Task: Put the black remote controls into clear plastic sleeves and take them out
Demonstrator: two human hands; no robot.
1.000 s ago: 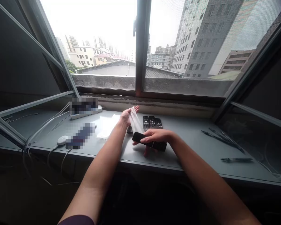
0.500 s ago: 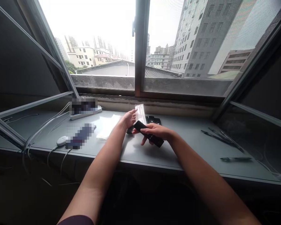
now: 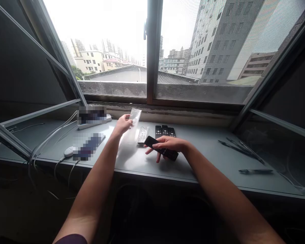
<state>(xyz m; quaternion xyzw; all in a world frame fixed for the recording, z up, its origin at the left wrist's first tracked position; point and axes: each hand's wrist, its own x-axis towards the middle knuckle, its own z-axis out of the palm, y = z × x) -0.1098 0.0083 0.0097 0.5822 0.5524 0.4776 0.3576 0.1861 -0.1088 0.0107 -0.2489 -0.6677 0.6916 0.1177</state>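
Observation:
My left hand pinches a clear plastic bag near its upper end, and the bag hangs over the table. My right hand is closed around a black remote control, which lies tilted across the palm with some fingers spread beneath it. Between the two hands, a pale object in clear wrapping lies on the table; its exact kind is hard to make out. Just beyond the right hand, several black remote controls lie side by side.
A grey table runs below a window. At left are a power strip, a blurred-out phone-like item, a round white charger and white cables. Pens and dark thin items lie at right.
My left hand has moved left with the plastic bag, away from the right hand, uncovering the wrapped pale object and the remotes. My right hand still holds its remote in nearly the same place.

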